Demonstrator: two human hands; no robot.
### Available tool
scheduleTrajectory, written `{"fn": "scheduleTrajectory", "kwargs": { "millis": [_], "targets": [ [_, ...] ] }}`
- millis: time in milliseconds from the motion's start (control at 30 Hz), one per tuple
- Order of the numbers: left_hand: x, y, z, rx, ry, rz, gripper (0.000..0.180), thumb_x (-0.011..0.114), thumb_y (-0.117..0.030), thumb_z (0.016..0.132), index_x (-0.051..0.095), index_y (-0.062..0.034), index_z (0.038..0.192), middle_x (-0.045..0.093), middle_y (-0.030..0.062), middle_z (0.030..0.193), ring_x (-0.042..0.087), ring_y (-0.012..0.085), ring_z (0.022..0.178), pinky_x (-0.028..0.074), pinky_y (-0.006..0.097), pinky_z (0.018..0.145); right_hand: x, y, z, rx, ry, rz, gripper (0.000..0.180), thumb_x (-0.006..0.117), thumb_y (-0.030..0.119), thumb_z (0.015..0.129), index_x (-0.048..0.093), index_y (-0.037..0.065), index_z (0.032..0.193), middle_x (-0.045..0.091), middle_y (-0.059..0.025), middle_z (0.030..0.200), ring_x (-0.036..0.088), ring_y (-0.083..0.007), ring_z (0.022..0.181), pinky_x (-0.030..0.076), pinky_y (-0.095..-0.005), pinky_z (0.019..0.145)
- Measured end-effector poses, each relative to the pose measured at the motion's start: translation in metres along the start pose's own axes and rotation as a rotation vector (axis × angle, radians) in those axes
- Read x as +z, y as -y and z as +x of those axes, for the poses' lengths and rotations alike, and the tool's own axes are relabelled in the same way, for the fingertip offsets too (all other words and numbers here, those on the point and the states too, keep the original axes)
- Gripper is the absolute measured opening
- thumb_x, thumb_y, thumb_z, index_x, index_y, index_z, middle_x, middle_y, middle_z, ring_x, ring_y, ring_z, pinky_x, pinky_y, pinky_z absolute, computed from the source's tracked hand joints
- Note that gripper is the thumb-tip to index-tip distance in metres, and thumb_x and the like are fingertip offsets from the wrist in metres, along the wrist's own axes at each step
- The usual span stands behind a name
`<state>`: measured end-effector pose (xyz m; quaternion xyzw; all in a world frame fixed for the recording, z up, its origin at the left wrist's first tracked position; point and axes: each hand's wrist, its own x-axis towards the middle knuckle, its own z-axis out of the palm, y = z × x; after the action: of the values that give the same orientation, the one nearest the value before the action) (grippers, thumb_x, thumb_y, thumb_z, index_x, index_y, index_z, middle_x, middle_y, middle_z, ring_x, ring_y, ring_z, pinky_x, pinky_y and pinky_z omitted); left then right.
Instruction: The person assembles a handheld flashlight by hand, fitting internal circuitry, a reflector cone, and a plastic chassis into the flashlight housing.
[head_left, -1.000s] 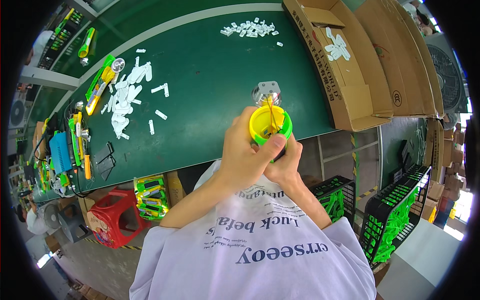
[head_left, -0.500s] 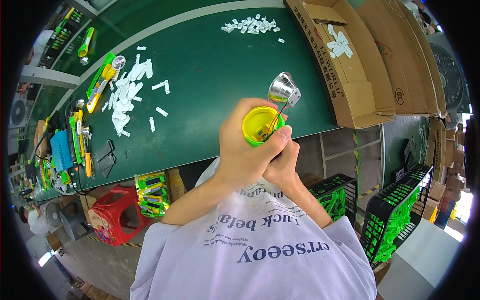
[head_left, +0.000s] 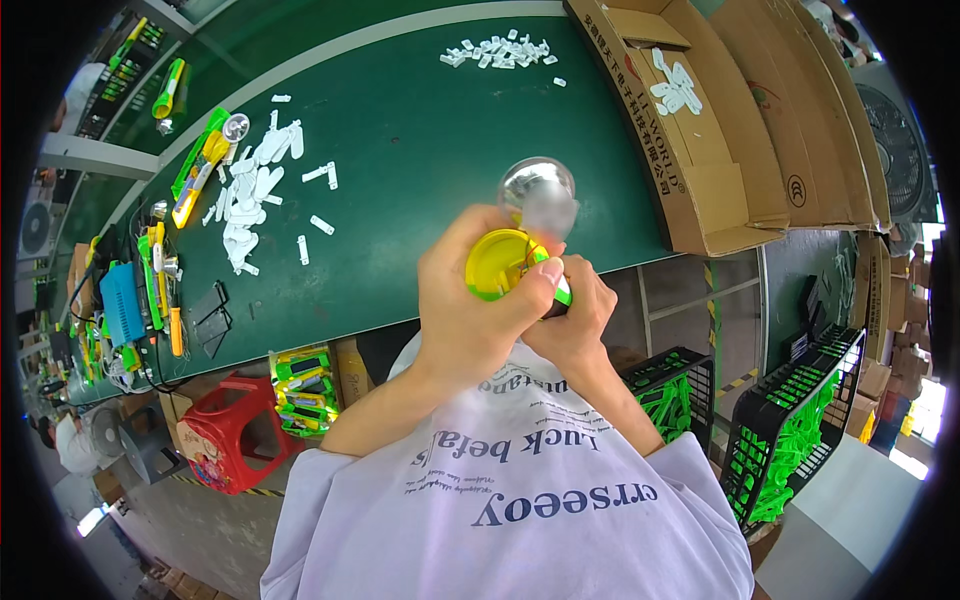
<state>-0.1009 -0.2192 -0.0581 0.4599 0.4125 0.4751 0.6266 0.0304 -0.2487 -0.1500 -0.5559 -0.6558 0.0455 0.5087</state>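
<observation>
My left hand (head_left: 462, 300) is wrapped round the flared end of a yellow-and-green flashlight housing (head_left: 493, 262), its thumb over the rim. The round opening tilts upward and shows a yellow inside with thin wires in it. My right hand (head_left: 582, 312) is closed round the same housing from the right, lower down; most of its grip is hidden. Just beyond the opening is a shiny silver reflector cup (head_left: 520, 183), blurred by motion, with a pale smeared part at its near side. Wires seem to link it to the housing.
Flat white plastic pieces (head_left: 262, 185) lie on the green table (head_left: 400, 150), with smaller white parts (head_left: 500, 52) at its far edge. Other flashlights (head_left: 200, 165) and a screwdriver (head_left: 176, 330) sit left. An open cardboard box (head_left: 720, 190) stands right, black crates (head_left: 800, 430) below it.
The reflector cup has swung left, turning its round side up. Both hands have shifted the housing slightly left and tilted its opening.
</observation>
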Motion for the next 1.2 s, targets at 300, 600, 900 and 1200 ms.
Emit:
{"fn": "scheduleTrajectory", "kwargs": {
  "millis": [300, 600, 900, 1200],
  "targets": [
    [0.002, 0.0, 0.001, 0.008, 0.05, 0.048, 0.034, 0.067, -0.012, 0.082, 0.057, 0.0032, 0.111, 0.067, 0.0118, 0.096, 0.066, 0.0168, 0.093, 0.052, 0.031, 0.083, -0.003, -0.002, -0.002, 0.009, 0.008, 0.031, 0.041, 0.078, 0.005, 0.054, 0.056, 0.006, 0.088, 0.058, -0.0075, 0.068, 0.058, -0.0236, 0.055, 0.046, -0.031, 0.049],
    [-0.007, 0.021, 0.017, 0.056, 0.057, -0.023, 0.039, 0.069, -0.014, 0.085, 0.055, 0.0053, 0.116, 0.068, 0.018, 0.106, 0.066, 0.0211, 0.101, 0.053, 0.034, 0.089, -0.02, 0.019, 0.019, 0.48, 0.432, 0.287, 0.05, 0.083, 0.014, 0.066, 0.052, 0.004, 0.104, 0.069, -0.0144, 0.083, 0.072, -0.0282, 0.074, 0.055, -0.0341, 0.064],
    [-0.004, 0.043, 0.021, 0.077, 0.143, 0.001, 0.058, 0.068, -0.036, 0.09, 0.049, 0.0061, 0.126, 0.063, 0.0201, 0.119, 0.063, 0.0245, 0.11, 0.05, 0.036, 0.094, -0.02, 0.015, 0.01, 0.698, 0.456, 0.462, 0.047, 0.08, 0.017, 0.07, 0.054, 0.001, 0.106, 0.067, -0.0099, 0.084, 0.066, -0.0184, 0.071, 0.052, -0.0302, 0.067],
    [-0.021, 0.038, 0.05, -0.132, 0.446, -0.239, 0.077, 0.065, -0.054, 0.087, 0.045, 0.0036, 0.135, 0.06, 0.0227, 0.12, 0.063, 0.0284, 0.107, 0.05, 0.038, 0.094, -0.024, 0.011, 0.005, 1.041, 0.547, 1.442, 0.04, 0.074, 0.019, 0.076, 0.052, 0.001, 0.103, 0.058, -0.0064, 0.074, 0.057, -0.0141, 0.057, 0.045, -0.027, 0.051]
  ]
}}
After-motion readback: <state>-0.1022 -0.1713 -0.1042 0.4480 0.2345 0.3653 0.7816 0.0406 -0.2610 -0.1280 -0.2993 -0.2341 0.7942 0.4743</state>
